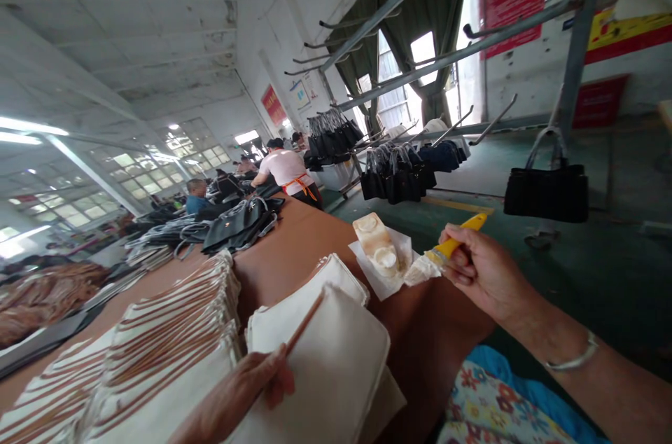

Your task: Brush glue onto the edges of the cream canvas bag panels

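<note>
My right hand (480, 269) is closed round the yellow handle of a brush (449, 246), whose white-coated bristles point left, beside a stained container (375, 241) on a white sheet (407, 248). My left hand (262, 377) pinches a thin brown strip (304, 323), which slants up over a cream panel (341, 353). This panel lies on other cream pieces near the table's front edge. To the left of them spreads a large stack of cream pieces with brown strips (162, 332).
The brown table (273, 262) runs away to the back, with dark bags (241, 223) on it. A person in a pink top (286, 167) bends over its far end. On the right, a metal rack (404, 76) holds black bags (396, 178).
</note>
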### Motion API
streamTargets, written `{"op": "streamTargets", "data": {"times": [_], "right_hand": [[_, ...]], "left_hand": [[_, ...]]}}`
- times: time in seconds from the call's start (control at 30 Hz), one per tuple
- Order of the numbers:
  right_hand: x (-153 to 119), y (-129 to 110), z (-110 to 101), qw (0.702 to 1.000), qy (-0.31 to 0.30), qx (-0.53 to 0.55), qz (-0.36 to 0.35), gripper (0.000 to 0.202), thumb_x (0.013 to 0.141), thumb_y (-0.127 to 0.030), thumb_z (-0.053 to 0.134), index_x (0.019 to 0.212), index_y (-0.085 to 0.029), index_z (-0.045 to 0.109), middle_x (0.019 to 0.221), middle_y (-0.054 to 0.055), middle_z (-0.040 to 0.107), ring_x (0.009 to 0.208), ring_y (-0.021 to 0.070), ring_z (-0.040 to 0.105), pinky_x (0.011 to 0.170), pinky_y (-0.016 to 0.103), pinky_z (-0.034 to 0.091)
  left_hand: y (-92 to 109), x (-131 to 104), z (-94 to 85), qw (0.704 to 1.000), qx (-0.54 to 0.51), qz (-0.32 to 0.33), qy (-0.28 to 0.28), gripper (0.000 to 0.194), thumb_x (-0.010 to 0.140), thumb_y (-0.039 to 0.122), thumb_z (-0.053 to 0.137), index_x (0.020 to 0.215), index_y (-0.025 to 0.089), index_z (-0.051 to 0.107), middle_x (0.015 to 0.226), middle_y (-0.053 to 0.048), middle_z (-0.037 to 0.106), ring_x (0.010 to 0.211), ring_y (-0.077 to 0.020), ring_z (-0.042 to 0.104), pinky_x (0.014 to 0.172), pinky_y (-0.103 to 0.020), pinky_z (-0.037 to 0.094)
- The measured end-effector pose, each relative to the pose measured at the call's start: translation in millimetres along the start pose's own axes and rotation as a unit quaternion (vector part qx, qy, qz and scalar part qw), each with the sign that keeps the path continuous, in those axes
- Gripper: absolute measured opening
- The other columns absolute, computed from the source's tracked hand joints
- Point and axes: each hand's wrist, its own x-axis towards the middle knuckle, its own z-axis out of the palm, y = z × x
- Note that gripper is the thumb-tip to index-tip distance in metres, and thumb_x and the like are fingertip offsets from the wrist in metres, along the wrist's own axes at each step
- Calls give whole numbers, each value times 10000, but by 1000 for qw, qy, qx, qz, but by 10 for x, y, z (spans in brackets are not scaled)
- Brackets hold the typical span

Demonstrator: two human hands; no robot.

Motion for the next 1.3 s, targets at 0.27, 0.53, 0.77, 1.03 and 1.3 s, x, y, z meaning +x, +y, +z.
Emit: {"op": "streamTargets", "data": {"times": [0.27,0.53,0.77,1.03,1.3], "right_hand": [[43,471,-108,998,2,-46,46,288,835,-342,679,683,-150,528,429,-65,341,339,38,264,351,168,214],[84,788,-77,993,-10,-113,27,379,814,-399,711,657,-163,459,447,-72,347,359,39,293,371,183,197],[218,1013,216,979,-27,-203,17,437,785,-541,681,715,-163,472,481,-72,370,409,43,295,392,180,215],[143,1118,403,934,-152,-314,-80,316,921,-430,553,772,-153,525,576,-40,433,524,74,392,498,200,326],[167,897,423,903,-92,-379,-180,351,934,-440,521,712,-171,483,602,-27,435,565,100,415,566,233,366]], "left_hand": [[-349,768,501,968,187,5,168,405,930,486,306,922,216,608,959,-85,624,917,-229,574,828,-344,385],[-374,1266,756,974,133,-79,164,307,849,482,457,835,204,586,840,-107,676,787,-270,603,662,-345,353],[-184,972,758,997,-32,-18,74,383,836,486,490,879,166,697,800,-39,708,750,-205,625,650,-272,425],[84,624,816,987,-127,48,85,305,775,477,630,746,180,698,743,-3,573,736,-164,516,668,-252,393],[172,431,889,938,-347,-4,3,368,706,509,735,823,162,695,725,-16,580,648,-138,504,570,-237,377]]}}
